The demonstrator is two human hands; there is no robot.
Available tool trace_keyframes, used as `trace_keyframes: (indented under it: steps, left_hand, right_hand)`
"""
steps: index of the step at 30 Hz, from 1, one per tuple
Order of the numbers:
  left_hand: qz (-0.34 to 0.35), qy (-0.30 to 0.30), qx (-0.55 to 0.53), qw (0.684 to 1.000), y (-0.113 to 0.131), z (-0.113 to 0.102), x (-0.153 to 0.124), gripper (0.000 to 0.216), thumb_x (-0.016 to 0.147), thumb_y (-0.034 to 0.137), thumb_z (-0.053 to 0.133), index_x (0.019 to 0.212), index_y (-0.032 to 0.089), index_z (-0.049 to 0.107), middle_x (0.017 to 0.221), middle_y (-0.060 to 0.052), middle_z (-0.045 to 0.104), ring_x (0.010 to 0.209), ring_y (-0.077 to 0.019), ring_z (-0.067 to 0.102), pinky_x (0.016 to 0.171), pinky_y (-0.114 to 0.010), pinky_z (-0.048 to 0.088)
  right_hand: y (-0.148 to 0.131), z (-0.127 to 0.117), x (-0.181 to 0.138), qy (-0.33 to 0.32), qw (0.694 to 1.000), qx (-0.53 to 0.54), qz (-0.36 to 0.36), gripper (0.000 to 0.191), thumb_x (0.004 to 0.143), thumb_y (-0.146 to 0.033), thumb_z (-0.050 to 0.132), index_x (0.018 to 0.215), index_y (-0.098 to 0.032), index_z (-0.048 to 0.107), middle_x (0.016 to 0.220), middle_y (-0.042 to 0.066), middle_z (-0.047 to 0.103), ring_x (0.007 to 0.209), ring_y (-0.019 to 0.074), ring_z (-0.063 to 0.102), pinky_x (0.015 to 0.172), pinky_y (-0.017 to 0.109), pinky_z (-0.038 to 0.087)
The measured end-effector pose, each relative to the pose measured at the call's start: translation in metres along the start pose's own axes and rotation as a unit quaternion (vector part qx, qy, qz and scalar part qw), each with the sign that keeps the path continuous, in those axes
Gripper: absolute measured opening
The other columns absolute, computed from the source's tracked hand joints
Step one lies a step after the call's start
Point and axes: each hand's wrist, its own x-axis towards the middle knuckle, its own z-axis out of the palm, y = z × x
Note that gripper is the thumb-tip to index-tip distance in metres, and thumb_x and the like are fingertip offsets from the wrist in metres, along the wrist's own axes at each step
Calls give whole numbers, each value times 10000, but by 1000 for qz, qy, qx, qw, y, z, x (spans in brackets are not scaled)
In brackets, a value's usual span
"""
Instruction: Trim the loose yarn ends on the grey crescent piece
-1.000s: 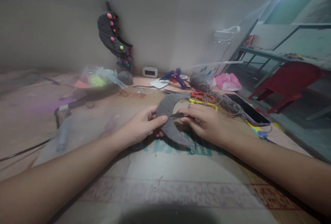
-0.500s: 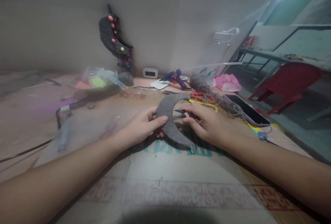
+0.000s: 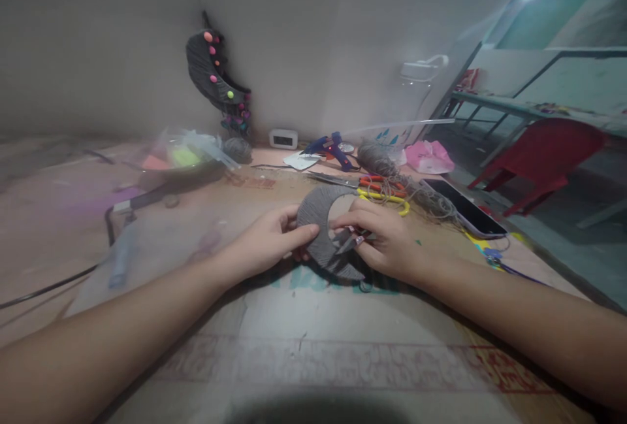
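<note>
Grey yarn-wrapped crescent (image 3: 316,207) lies mid-scene, left hand (image 3: 275,234) gripping its left edge, right hand (image 3: 386,234) with fingers pinched on a dark pointed implement (image 3: 347,242) at the inner curve; visible wrapping appears complete, loose curl (image 3: 364,287) at near right tip apparently unfinished

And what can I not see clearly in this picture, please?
Head view:
Grey moon: part hidden by the left hand.
Dark tool: grip hidden by the right hand.
Clock: display too small to read.
Bowl: contents blurred.
Black cable: one end cut off by the left edge.
</note>
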Motion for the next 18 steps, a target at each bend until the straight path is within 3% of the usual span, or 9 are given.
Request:
trace_keyframes:
  steps: [2,5,11,14,18]
  left_hand:
    - [-1,3,1,1000,-1,-1,0,221,867,363,572,897,144,589,675,15,571,560,-93,529,520,-191,404]
    - [-8,5,7,1000,-2,0,1,219,866,361,575,919,150,586,651,26,561,547,-92,524,497,-183,387]
    - [-10,-13,-1,1000,-1,2,-1,248,841,372,624,953,151,635,682,35,557,543,-71,481,484,-174,353]
    - [-8,-17,-10,1000,0,2,-2,278,846,373,622,1007,149,656,724,23,580,550,-64,467,497,-178,357]
    - [-11,-9,-4,1000,0,2,-3,315,851,392,613,1028,136,658,741,9,591,557,-71,479,506,-186,375]
  right_hand:
    - [-1,-1,2,7,999,23,32,120,821,-117,536,781,-165,638,700,13,548,656,130,507,595,250,379]
    - [-4,0,9,-1,989,74,128,143,834,-200,574,701,-164,610,662,0,555,636,121,503,591,240,367]
    - [-15,8,19,-39,920,196,338,318,793,-393,616,596,-180,488,555,-40,463,537,101,451,510,229,323]
    - [-17,9,18,-47,878,287,381,317,757,-440,650,642,-178,514,573,-34,497,525,100,471,506,235,354]
    - [-15,9,16,-62,842,386,371,265,745,-402,677,719,-170,552,617,-37,517,548,91,484,530,231,384]
